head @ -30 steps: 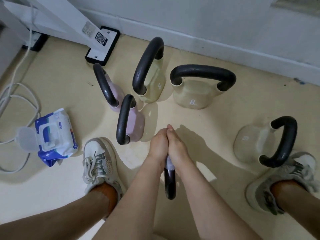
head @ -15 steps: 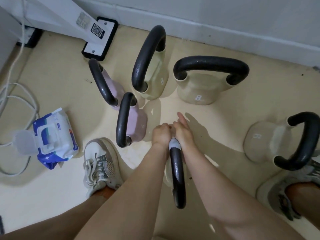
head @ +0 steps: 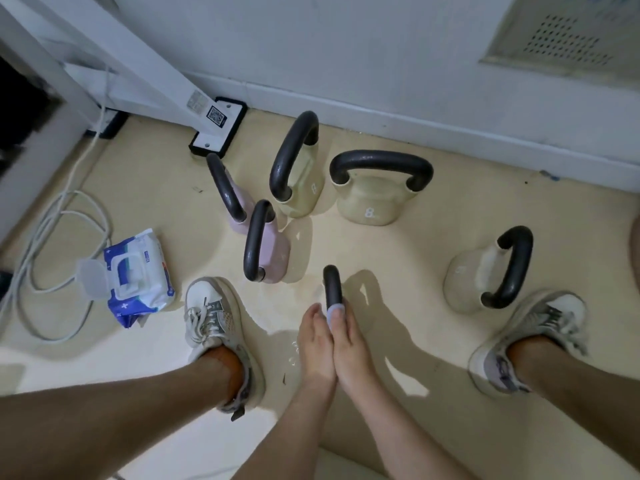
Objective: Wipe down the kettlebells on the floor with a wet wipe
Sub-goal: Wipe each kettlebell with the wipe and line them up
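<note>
Several kettlebells with black handles stand on the beige floor. The nearest one shows only its black handle; its body is hidden under my hands. A pale wet wipe is wrapped around that handle. My left hand and my right hand press together around the wipe and handle. Two pink kettlebells stand to the left. Two beige ones marked 8 stand farther off, another beige one at the right.
An open pack of wet wipes lies on the floor at the left, beside white cables. My shoes flank the kettlebell. A white frame foot and the wall baseboard bound the far side.
My hands with the wipe have slid along the handle from its far end toward its near end. The view has tilted up, showing more wall.
</note>
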The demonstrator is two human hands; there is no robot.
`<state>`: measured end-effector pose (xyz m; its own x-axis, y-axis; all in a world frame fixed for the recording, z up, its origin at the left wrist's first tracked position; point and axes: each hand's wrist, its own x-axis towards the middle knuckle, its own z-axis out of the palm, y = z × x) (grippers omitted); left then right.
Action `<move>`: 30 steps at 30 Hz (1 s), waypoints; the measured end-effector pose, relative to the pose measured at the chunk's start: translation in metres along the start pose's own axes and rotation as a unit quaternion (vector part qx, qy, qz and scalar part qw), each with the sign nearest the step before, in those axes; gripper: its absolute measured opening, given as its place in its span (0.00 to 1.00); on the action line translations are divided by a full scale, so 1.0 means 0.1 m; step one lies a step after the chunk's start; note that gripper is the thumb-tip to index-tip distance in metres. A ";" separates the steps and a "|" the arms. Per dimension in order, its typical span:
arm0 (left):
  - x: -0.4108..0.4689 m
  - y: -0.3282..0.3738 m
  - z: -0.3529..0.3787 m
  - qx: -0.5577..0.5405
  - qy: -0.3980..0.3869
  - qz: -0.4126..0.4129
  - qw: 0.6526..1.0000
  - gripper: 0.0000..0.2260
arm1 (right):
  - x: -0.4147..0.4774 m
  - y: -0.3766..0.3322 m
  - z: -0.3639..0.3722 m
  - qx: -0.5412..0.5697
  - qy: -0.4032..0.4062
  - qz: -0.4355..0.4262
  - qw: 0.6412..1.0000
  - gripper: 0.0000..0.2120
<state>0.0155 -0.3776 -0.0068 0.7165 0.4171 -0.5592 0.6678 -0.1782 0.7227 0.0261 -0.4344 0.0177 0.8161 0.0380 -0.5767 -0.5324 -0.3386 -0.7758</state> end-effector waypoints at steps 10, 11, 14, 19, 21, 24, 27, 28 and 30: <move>-0.24 0.07 -0.22 -0.051 -0.007 -0.092 0.994 0.11 | -0.12 0.46 0.15 0.068 0.005 -0.006 0.998 0.47; -0.27 0.06 -0.25 -0.073 -0.012 -0.108 0.991 0.12 | -0.12 0.44 0.15 0.068 0.016 0.005 0.998 0.48; -0.38 0.01 -0.34 -0.176 -0.046 -0.155 0.971 0.09 | -0.28 0.28 0.06 0.059 0.073 0.043 0.995 0.44; -0.52 0.05 -0.43 -0.279 -0.038 -0.161 0.946 0.11 | -0.37 0.03 -0.21 0.075 0.110 0.058 0.989 0.11; -0.52 0.10 -0.42 -0.256 -0.010 -0.136 0.957 0.13 | -0.31 -0.09 -0.33 0.012 0.130 0.050 0.990 0.03; -0.56 0.19 -0.35 -0.165 0.025 -0.084 0.982 0.10 | -0.37 -0.22 -0.36 -0.107 0.121 0.009 0.987 0.06; -0.67 0.17 -0.28 -0.123 0.023 -0.049 0.991 0.08 | -0.55 -0.10 -0.21 -0.194 0.103 -0.057 0.974 0.09; -0.69 0.14 -0.27 -0.114 0.014 -0.045 0.992 0.09 | -0.60 -0.03 -0.17 -0.193 0.088 -0.061 0.975 0.10; -0.70 0.09 -0.25 -0.115 -0.003 -0.034 0.993 0.11 | -0.61 0.12 -0.14 -0.153 0.048 -0.037 0.986 0.10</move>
<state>-0.0334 -0.3862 0.0489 0.6721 0.4163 -0.6123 0.6523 0.0583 0.7557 -0.0268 -0.4537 0.0472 0.8754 -0.0118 -0.4832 -0.3905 -0.6066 -0.6925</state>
